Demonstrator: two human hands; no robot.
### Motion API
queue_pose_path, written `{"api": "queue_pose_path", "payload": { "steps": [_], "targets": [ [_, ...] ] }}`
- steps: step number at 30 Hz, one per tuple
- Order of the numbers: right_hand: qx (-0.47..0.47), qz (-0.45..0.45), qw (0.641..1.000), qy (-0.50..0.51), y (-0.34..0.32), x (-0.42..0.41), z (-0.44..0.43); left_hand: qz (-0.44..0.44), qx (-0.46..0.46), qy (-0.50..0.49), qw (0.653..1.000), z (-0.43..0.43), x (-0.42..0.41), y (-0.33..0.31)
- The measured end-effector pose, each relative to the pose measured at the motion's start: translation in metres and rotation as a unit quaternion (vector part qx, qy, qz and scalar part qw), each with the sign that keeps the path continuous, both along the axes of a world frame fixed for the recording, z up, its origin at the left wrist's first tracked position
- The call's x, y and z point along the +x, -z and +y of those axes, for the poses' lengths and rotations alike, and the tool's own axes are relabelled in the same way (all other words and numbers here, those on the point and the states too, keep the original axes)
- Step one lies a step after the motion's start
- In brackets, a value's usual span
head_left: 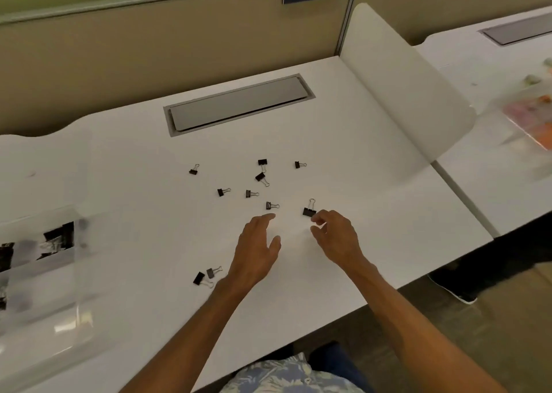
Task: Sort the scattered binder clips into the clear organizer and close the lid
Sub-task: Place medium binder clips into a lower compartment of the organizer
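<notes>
1. Step in hand: picking up loose binder clips, likely mid-sort; ten still scattered on white worktop point(358, 153).
2. Right hand point(337, 237): grip spread, thumb and forefinger apart, empty, just beside nearest clip point(309, 211).
3. Left hand point(257, 249): fingers loosely spread, empty, near small clip point(271, 205).
4. Clear organizer point(38, 273) at far left, blurred, lid apparently open, dark clips inside.
5. Next move calls for pinching clip body, then carrying left to organizer.

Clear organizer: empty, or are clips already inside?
Not empty: black clips show through the clear organizer at the left edge; blur hides how many.
</notes>
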State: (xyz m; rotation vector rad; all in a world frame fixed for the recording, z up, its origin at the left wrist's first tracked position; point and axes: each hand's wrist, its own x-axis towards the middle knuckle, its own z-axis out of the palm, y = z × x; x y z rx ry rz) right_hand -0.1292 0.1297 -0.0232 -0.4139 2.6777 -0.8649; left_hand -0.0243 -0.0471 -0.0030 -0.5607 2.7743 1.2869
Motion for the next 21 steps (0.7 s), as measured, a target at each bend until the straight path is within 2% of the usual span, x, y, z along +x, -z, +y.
{"api": "queue_pose_path", "payload": {
  "steps": [6,9,17,19,21],
  "targets": [
    [0.057,0.019,0.996,-0.067,0.006,-0.028,-0.009,0.006,-0.002,-0.016,1.000,-0.003,-0.010,0.005],
    [0.063,0.008,0.994,-0.088,0.009,-0.042,-0.016,0.022,-0.010,-0.045,0.999,-0.002,-0.009,0.006],
    [0.085,0.046,0.980,-0.175,0.011,-0.055,-0.019,0.040,-0.016,-0.117,0.992,0.002,-0.002,0.004],
    [0.050,0.031,0.986,-0.159,0.010,-0.055,-0.017,0.036,-0.019,-0.127,0.991,0.005,-0.001,0.003],
    [-0.064,-0.030,0.991,-0.113,0.007,-0.056,-0.012,0.034,-0.026,-0.139,0.989,0.009,-0.001,0.000]
  ]
}}
